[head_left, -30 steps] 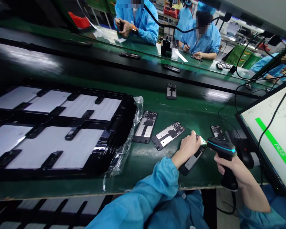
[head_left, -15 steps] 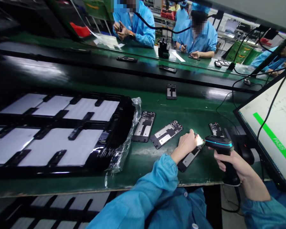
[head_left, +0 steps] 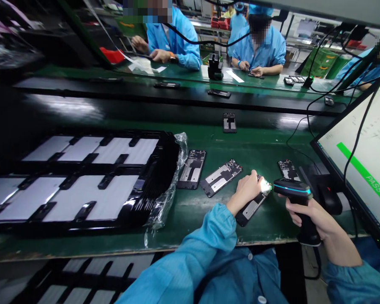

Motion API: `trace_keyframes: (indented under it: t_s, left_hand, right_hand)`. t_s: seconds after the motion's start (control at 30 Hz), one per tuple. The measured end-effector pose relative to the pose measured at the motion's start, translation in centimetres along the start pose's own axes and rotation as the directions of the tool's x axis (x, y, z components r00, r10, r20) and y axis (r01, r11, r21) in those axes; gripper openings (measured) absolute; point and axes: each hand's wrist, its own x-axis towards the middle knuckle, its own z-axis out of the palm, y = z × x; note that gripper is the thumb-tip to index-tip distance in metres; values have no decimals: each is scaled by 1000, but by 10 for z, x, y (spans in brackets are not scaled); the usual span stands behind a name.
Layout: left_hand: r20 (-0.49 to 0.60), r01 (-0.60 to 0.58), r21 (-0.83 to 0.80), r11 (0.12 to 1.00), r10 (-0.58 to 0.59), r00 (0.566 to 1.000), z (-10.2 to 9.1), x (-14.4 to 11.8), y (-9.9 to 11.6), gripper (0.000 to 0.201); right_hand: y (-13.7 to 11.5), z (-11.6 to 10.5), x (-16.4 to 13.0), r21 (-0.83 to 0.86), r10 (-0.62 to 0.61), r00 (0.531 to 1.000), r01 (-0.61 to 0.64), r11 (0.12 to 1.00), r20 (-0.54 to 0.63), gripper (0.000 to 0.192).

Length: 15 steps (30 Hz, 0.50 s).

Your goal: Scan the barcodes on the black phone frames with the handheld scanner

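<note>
Green workbench (head_left: 215, 141) on a factory floor. Left, a black tray (head_left: 165, 169) holds pale flat panels (head_left: 88, 196). Centre, the left hand (head_left: 245, 188) covers part of an opened phone (head_left: 251, 209) on the bench, its grip too hidden to tell. Right, the right hand (head_left: 318, 215) clasps a barcode scanner (head_left: 291, 188).

Blue work garment (head_left: 231, 274); pale round buttons (head_left: 250, 256) line the front; long, loose, creased sleeves (head_left: 183, 264) gather at the cuffs (head_left: 232, 219).
</note>
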Motion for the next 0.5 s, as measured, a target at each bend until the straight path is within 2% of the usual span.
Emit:
trace_keyframes:
  t_s: [0.23, 0.4, 0.5]
  left_hand:
    - [13, 9, 34, 999, -9, 1000, 3, 2, 0, 37]
    - [-2, 0, 76, 997, 0, 1000, 5, 5, -1, 35]
    - [-2, -14, 138, 990, 14, 1000, 5, 3, 3, 33]
  right_hand:
    - [14, -10, 3, 58, -19, 1000, 19, 998, 0, 22]
    - [20, -16, 9, 75, -23, 1000, 23, 997, 10, 44]
    - [17, -17, 13, 47, -35, 999, 34, 998, 10, 47]
